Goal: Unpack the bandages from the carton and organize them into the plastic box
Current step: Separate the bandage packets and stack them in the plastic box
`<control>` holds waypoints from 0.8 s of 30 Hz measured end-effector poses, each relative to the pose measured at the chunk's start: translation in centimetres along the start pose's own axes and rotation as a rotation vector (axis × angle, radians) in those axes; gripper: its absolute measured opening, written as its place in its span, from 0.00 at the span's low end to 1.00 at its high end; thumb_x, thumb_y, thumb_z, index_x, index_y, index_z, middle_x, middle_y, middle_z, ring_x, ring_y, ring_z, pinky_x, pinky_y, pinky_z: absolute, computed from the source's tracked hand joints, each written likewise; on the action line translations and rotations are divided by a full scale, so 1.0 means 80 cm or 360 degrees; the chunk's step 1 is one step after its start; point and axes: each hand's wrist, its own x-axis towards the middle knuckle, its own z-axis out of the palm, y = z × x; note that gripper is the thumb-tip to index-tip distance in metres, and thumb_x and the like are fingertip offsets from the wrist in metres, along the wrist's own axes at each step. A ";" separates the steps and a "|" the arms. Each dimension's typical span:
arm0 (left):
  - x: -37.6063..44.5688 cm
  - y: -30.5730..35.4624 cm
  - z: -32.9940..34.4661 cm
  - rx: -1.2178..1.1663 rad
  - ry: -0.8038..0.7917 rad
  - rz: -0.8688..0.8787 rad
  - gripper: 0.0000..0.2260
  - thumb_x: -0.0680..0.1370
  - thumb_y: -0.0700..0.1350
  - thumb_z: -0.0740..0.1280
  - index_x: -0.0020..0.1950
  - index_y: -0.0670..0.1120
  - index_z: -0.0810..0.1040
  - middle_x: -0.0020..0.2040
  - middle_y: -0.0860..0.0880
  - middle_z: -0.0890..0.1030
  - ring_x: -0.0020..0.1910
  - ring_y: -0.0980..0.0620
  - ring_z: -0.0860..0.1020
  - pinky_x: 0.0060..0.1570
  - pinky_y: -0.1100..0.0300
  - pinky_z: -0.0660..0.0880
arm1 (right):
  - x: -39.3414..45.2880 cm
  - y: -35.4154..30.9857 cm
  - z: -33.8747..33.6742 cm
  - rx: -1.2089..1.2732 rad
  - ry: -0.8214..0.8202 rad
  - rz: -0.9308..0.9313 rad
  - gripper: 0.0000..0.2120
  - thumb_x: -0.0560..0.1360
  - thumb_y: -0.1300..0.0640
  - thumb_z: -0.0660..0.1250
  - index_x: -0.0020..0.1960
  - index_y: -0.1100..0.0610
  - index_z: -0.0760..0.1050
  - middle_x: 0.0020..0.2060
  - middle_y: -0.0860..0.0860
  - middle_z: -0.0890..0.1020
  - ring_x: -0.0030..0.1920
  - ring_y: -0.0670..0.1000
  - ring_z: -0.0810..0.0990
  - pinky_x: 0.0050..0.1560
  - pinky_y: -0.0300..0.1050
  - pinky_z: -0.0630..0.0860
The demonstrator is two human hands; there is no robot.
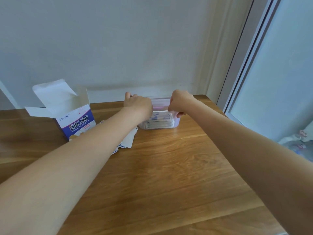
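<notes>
Your left hand [137,104] covers the left end of the plastic box [176,122], so that end and the rim beneath your knuckles are out of sight. The fingers curl down over the box's far left edge, but whether they actually clamp the rim or the lid cannot be told from here. Your right hand [180,102] sits at the box's right end with fingers bent in a pinch; it seems to hold the edge of the clear lid [160,103], though the contact itself is blurred. The lid is hard to read: a thin, see-through sheet with a pinkish streak, raised above the box between your two hands.

The box is a small translucent tub with rounded corners, standing on the wooden table [169,167] near its far edge. Inside it lies a flat stack of bandages [160,122], white paper wrappers with blue print.

Left of the box, your left forearm hides most of a loose pile of wrapped bandages [129,139]; only a few white corners show. Further left of the box stands the carton [76,121], glossy cardboard in blue and white, its plain white flaps open upward. The table is smooth, warm-brown wood grain.
</notes>
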 end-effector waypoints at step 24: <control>-0.054 -0.063 -0.009 -0.0348 0.0755 0.0030 0.13 0.78 0.44 0.56 0.43 0.46 0.80 0.40 0.47 0.82 0.44 0.44 0.78 0.56 0.57 0.54 | -0.066 -0.059 -0.018 0.0309 0.0028 -0.0667 0.12 0.76 0.64 0.55 0.48 0.63 0.77 0.41 0.57 0.85 0.25 0.52 0.78 0.23 0.37 0.71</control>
